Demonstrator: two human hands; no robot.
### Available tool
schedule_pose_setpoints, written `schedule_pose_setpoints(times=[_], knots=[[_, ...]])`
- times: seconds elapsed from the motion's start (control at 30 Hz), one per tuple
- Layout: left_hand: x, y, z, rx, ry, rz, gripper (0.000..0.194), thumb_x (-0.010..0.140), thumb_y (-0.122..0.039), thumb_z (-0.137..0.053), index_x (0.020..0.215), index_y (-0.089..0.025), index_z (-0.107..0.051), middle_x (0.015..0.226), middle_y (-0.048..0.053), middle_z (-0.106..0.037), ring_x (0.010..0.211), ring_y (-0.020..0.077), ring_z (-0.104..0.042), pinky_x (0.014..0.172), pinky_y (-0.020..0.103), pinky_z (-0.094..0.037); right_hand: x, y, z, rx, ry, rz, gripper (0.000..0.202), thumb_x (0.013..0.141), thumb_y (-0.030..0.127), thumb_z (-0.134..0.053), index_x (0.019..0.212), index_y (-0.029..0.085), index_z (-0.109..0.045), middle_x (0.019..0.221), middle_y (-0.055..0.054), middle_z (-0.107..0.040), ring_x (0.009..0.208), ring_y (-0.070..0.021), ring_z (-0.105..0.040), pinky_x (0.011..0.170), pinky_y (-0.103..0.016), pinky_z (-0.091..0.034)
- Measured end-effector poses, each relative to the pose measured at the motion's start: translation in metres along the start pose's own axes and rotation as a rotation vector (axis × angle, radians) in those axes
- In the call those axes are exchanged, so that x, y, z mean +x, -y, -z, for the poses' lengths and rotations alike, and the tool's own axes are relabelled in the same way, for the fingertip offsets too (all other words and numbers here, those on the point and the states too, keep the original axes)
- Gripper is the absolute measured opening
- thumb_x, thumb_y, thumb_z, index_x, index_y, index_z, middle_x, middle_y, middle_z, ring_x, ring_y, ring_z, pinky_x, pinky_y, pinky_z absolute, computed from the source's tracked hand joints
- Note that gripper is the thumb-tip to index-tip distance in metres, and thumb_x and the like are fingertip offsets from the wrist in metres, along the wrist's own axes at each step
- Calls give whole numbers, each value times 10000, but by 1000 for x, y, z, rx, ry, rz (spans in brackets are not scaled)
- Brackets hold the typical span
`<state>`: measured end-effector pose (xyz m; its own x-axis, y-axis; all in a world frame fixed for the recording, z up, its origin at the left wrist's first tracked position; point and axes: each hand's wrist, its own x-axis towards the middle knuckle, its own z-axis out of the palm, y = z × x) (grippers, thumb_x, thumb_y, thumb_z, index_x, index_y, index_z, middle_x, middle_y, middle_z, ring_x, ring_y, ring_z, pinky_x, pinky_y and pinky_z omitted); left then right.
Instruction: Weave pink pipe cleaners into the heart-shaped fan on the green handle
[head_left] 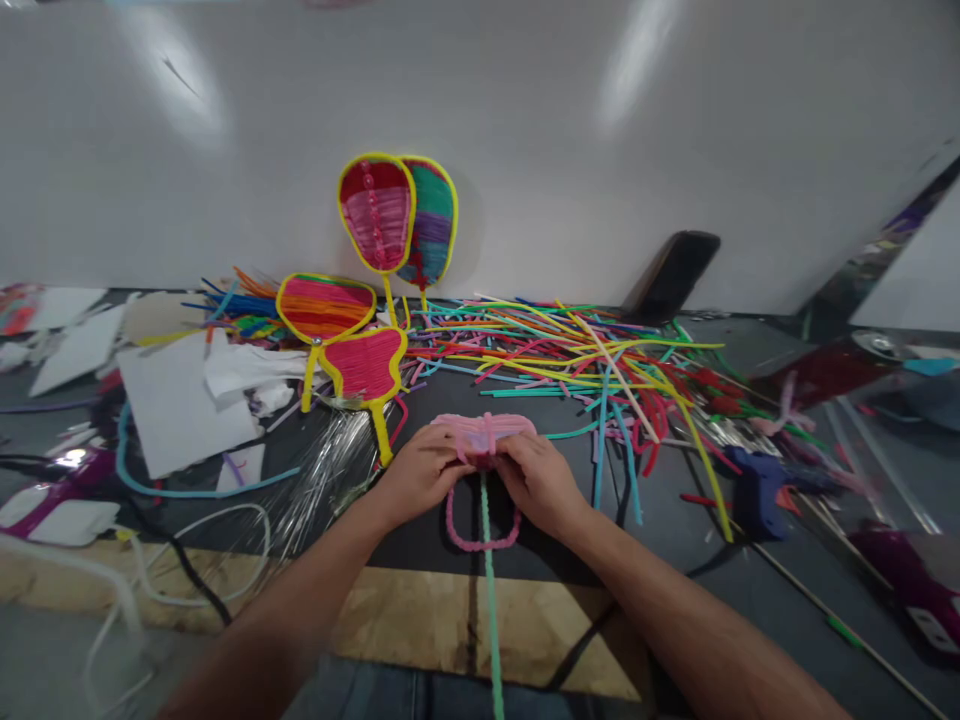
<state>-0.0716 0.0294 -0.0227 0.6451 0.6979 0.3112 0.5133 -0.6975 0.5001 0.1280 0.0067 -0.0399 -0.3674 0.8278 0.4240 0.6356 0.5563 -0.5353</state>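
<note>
Between my two hands is a pink pipe-cleaner piece, with rows of light pink at its top and a twisted pink loop curving below toward me. My left hand grips its left side with fingers pinched. On the right side, my right hand pinches it too. A mint-green pipe cleaner runs from the middle of the piece down past the table edge. Just beyond my left hand lies a finished-looking pink fan shape with a yellow rim and handle.
Loose coloured pipe cleaners spread along the back. Two fan shapes lean on the white wall, near an orange-and-pink one. A phone stands right; a blue tool, white paper and a white cable lie about.
</note>
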Motion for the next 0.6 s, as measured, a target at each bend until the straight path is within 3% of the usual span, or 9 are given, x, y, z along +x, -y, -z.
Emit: schedule_pose_setpoints(times=[0.23, 0.4, 0.6], knots=[[-1, 2, -2, -5, -17, -20, 125, 824, -250, -573, 896, -210, -667, 915, 25, -692, 935, 171, -594, 895, 337, -419, 2, -5, 6, 17, 130, 58, 88, 834, 139, -551, 858, 200, -609, 853, -34, -661, 822, -174, -568, 776, -303, -429], [0, 0, 2, -31, -9, -7, 149, 849, -274, -533, 850, -197, -660, 874, 29, -687, 894, 163, -598, 866, 322, -425, 2, -5, 9, -14, 125, 147, 83, 833, 142, -557, 829, 191, -624, 890, -53, -649, 855, -181, -545, 812, -308, -445], [0, 2, -1, -32, 13, 10, 195, 865, -315, -503, 917, -216, -663, 930, 30, -685, 929, 162, -589, 889, 315, -422, 3, -4, 4, -160, 128, 114, 123, 875, 177, -497, 868, 192, -619, 859, -64, -661, 805, -189, -546, 761, -316, -439]])
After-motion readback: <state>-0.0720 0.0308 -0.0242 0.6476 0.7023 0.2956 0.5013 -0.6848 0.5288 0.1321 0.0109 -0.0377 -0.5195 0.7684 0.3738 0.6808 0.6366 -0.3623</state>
